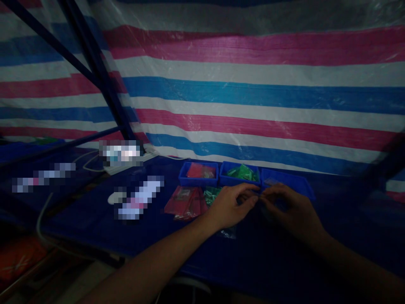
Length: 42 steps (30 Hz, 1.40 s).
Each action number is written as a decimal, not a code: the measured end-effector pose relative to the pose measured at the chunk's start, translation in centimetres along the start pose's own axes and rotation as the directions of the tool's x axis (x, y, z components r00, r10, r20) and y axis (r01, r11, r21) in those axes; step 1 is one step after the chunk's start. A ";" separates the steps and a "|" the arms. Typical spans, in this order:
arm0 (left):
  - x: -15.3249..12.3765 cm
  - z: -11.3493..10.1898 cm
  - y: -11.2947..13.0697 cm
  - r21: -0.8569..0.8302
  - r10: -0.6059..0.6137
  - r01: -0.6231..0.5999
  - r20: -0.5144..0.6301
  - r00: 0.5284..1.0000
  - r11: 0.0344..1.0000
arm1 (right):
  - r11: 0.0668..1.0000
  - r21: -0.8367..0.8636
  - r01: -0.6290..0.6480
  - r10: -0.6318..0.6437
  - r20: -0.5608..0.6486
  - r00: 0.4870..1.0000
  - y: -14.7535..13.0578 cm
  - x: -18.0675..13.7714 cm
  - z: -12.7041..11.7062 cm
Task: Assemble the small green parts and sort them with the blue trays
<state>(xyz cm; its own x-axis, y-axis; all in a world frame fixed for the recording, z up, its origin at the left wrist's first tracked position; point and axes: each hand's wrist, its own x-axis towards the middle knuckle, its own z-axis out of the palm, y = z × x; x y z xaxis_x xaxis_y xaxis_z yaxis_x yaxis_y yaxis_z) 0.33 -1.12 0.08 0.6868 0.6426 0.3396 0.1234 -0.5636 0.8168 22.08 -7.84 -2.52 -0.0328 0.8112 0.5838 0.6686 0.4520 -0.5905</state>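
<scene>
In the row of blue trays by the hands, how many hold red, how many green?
Red stuff in the left tray: 1
Green stuff in the middle tray: 1
Too dark to tell, right tray: 1
Total: 3 trays

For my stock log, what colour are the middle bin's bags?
The bags look green, best seen in head view.

Lighting was dim, striped sheet (253,97) showed faint glints, lower corners sank into darkness, blocky pixelation hid patches.

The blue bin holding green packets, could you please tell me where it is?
In the head view, the bin stands right of centre, between two other blue bins, just beyond the left hand.
</scene>
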 end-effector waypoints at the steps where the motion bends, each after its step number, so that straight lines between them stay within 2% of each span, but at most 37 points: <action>1: 0.0 -0.1 0.0 0.009 0.004 -0.004 0.000 1.000 1.000 | 1.000 -0.005 0.010 -0.010 0.014 1.000 -0.2 0.0 0.0; 7: -0.1 -0.3 0.1 0.007 0.008 -0.008 -0.032 0.999 1.000 | 0.999 0.033 0.010 -0.012 0.068 0.998 -0.6 0.0 -0.1; 12: 0.2 0.1 -0.2 0.048 -0.043 0.048 -0.101 0.994 0.998 | 0.989 0.079 -0.129 0.128 0.020 0.992 -0.4 -0.1 -0.1; 17: 0.1 0.3 -0.1 0.009 -0.013 0.014 -0.074 0.997 1.000 | 0.952 0.210 -0.221 0.216 0.046 0.975 -0.3 0.2 0.1; 22: -0.1 0.2 0.3 0.029 -0.046 0.047 -0.038 0.998 0.998 | 0.913 0.308 -0.267 0.252 0.088 0.964 -0.1 0.4 0.3; 36: 0.0 0.2 0.0 0.134 -0.016 0.012 0.029 0.999 0.991 | 0.856 0.330 -0.397 0.366 0.154 0.918 0.1 0.5 0.2; 42: 0.1 0.3 -0.4 0.118 0.042 -0.035 -0.056 0.998 0.992 | 0.866 0.343 -0.364 0.357 0.085 0.930 0.4 0.7 0.0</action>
<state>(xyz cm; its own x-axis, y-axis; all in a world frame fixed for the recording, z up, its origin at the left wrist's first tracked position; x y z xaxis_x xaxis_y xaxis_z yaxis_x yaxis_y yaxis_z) 0.56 -0.92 -0.37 0.6504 0.6462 0.3991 0.1825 -0.6430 0.7438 22.34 -7.09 -2.30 0.1450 0.9477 0.2845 0.3355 0.2234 -0.9152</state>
